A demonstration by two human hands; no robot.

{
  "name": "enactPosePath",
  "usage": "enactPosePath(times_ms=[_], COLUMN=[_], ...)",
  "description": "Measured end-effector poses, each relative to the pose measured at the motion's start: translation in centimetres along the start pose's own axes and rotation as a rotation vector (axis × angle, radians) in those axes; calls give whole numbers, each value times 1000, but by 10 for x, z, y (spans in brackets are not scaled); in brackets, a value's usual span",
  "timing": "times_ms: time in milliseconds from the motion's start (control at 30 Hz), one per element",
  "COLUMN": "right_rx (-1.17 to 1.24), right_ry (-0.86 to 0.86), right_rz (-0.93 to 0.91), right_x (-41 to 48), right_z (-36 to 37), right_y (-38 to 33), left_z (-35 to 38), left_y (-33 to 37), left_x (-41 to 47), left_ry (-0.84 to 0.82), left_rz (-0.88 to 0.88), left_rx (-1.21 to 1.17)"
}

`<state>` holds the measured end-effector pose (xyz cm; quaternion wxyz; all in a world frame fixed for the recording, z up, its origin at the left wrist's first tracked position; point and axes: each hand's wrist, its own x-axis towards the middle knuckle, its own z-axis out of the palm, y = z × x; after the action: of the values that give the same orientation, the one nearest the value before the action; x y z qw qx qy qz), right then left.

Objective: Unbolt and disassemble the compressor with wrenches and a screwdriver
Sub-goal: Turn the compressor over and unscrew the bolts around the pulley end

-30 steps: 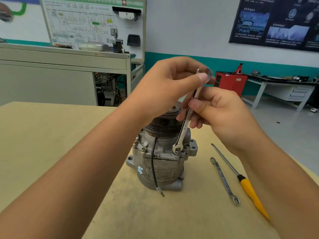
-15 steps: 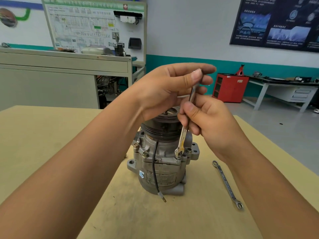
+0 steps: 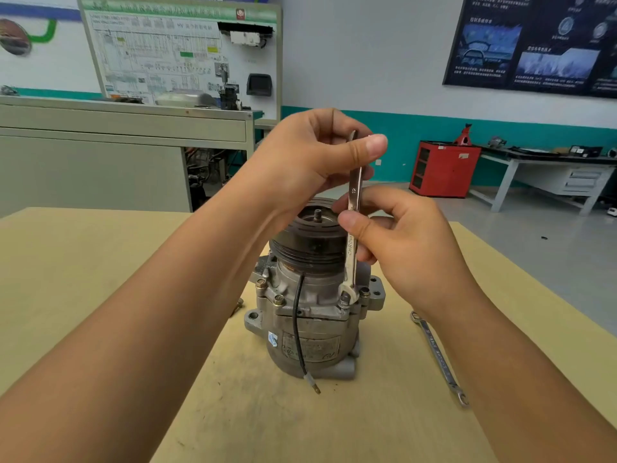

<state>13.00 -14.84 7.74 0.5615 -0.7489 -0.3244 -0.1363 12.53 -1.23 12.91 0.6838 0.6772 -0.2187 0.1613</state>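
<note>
Pinching upright wrench (image 3: pixel 354 192), left hand (image 3: pixel 310 162) above right hand (image 3: pixel 400 235), apparently on bolt (image 3: pixel 344 300)

Bright, even indoor light with soft shadows; wide-angle bending at the edges (forearms perhaps slightly blurred).

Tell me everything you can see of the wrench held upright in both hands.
The wrench is a slim, polished, steel-looking bar, its shank stamped 12 and CHROM. It stands almost upright. Its lower head sits on a bolt on the compressor flange. The left hand pinches its top, hiding the upper end; the right hand pinches mid-shank.
</note>
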Motion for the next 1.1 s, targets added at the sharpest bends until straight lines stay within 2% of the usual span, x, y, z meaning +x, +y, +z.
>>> enactPosePath(times_ms=[100, 167, 300, 400, 633, 700, 900, 1100], right_rx=[72, 154, 220, 233, 173, 204, 303, 275], right_ry=[-6, -46, -108, -147, -42, -20, 10, 1], right_rz=[13, 27, 7, -22, -68, -68, -64, -10], right_x=[1, 1, -3, -8, -11, -11, -8, -6], right_z=[4, 6, 6, 5, 3, 2, 2, 8], right_y=[-2, -3, -1, 2, 5, 6, 8, 6], left_z=[0, -2, -10, -15, -5, -2, 0, 5], left_y=[1, 2, 2, -1, -2, -2, -3, -7], left_x=[-4, -6, -11, -15, -13, -13, -14, -12], left_ry=[139, 154, -183, -367, -183, -186, -291, -213], left_rz=[110, 129, -37, -26, 91, 107, -11, -39], left_rx=[220, 285, -23, -127, 16, 36, -163, -68])
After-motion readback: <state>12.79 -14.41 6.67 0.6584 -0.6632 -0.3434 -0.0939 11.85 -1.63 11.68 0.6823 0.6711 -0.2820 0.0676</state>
